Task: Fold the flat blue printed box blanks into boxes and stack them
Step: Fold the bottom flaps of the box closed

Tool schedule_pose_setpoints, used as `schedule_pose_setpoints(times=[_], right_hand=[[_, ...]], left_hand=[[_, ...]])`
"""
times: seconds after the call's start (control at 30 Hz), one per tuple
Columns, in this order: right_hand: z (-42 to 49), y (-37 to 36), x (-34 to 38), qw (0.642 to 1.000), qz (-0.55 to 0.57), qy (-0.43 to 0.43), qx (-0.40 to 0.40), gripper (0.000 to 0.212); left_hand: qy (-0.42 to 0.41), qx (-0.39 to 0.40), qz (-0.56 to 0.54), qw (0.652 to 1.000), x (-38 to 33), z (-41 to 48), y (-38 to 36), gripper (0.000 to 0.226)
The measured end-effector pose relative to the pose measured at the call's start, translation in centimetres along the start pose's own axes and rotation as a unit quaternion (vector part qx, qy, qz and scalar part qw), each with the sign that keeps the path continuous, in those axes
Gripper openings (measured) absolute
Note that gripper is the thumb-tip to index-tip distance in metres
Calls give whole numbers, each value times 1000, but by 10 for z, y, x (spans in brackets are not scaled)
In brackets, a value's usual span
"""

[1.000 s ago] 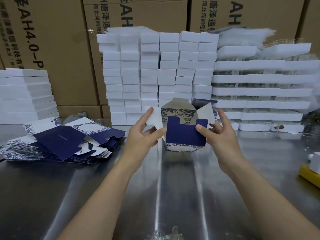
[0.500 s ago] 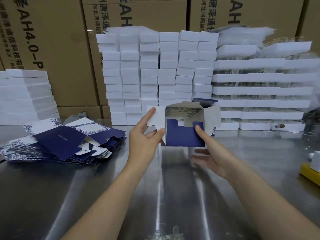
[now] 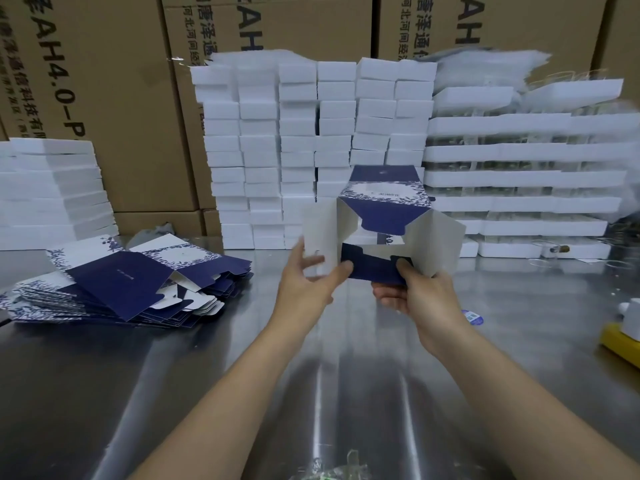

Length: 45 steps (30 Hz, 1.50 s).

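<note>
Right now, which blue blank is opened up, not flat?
The box blank gripped by the left hand and right hand; the others lie flat in the pile.

Shiny steel table [image 3: 346, 393], pile of flat blue blanks [image 3: 128, 285], white box stacks [image 3: 311, 150]

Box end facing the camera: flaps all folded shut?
No: on the box, the white side flaps splay outward and the end gapes open between them.
</note>
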State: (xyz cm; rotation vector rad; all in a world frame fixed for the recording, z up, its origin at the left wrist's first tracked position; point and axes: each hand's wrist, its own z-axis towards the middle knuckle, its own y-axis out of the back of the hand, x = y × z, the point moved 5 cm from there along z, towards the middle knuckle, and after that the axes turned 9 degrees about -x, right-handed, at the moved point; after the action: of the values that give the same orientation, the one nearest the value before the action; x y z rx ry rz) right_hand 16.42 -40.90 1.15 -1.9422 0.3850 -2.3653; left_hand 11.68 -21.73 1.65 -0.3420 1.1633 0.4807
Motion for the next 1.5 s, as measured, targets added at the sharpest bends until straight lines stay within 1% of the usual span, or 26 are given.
schedule_pose_setpoints(times=[0.03,0.07,0.1,0.17,0.23,0.3,0.4,0.43,0.5,0.57,0.6,0.73,0.9,1.0,1.1,1.23,1.4,1.5], right_hand=[[-2,-2,1,1000,-3,11,4,26],[-4,-5,3,1000,-7,23,8,25],[-6,-7,5,999,-11,34,14,25],[-11,-10,9,998,-13,53,20,22],[-13,-10,13,998,-6,59,17,21],[-13,-10,14,999,13,45,24,22],[-16,-15,10,998,37,-1,51,24],[-19,-18,7,997,31,-17,64,23],[-26,-27,0,993,-17,-35,109,26],[-33,-36,-6,985,-63,-33,155,32],[-35,-39,-7,984,-67,-30,163,34],[-35,-39,-6,988,-36,-33,145,34],[-34,-36,-7,986,36,-77,142,45],[-34,-36,-4,987,40,-65,142,44],[-34,-37,-3,988,29,-57,140,51],[-32,-36,-4,985,61,-85,140,39],[-31,-37,-2,991,20,-40,125,33],[-34,-38,0,989,15,-30,146,34]], left_hand=[[38,21,29,999,4,-1,-4,47],[70,44,48,995,8,-3,-9,34],[90,66,51,992,9,-6,-14,34],[97,104,43,989,9,-11,-21,55],[95,117,16,988,5,-14,-26,64],[107,111,-23,988,3,-14,-28,63],[118,90,-59,987,2,-12,-27,54],[119,87,-65,987,1,-13,-26,52],[118,92,-68,986,-1,-15,-27,52],[108,97,-57,988,-3,-17,-28,52],[102,95,-47,989,-5,-18,-28,52],[77,92,-34,992,-7,-19,-29,55],[56,96,-57,992,-9,-24,-31,48],[71,102,-75,989,-7,-24,-31,48],[82,108,-86,987,-3,-22,-33,48],[103,95,-111,984,2,-18,-31,53],[116,81,-124,982,6,-17,-31,51],[90,91,-107,986,2,-20,-33,44]])
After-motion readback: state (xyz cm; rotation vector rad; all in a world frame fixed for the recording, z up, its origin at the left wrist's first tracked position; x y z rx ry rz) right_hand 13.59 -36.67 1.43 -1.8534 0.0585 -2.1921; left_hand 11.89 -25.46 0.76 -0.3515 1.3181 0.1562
